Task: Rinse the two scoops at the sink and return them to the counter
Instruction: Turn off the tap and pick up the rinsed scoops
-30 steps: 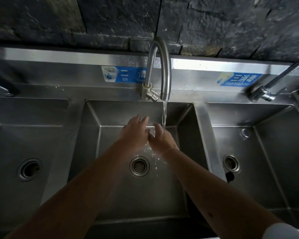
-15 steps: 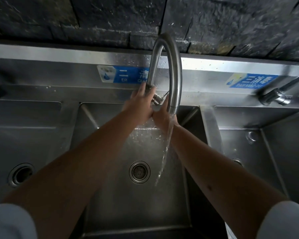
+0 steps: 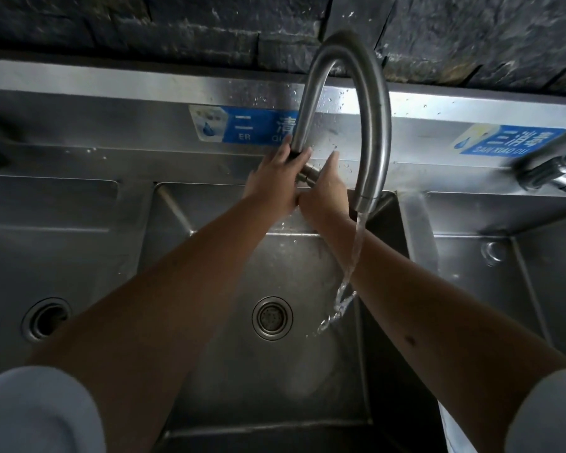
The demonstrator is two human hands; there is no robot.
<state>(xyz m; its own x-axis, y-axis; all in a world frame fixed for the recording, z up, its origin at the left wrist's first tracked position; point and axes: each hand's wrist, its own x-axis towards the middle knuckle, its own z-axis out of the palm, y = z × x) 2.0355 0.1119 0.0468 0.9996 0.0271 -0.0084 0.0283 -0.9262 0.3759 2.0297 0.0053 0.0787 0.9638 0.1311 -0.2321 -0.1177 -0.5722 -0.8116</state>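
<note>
Scoops did not show anywhere. Nearest, the middle sink (image 3: pixel 209 403) held only its round drain (image 3: pixel 272 318) and a thin stream of water (image 3: pixel 348 276) falling in. Farther back, the left hand (image 3: pixel 273 184) was wrapped around the bottom of the bent tap (image 3: pixel 370 103). The right hand (image 3: pixel 324 191) touched the tap's small handle; its grip could not be told. Both side basins (image 3: pixel 46 266) looked bare.

"ER" label (image 3: pixel 242 124); "SAN XIAO DU" label (image 3: pixel 507 140)
</note>
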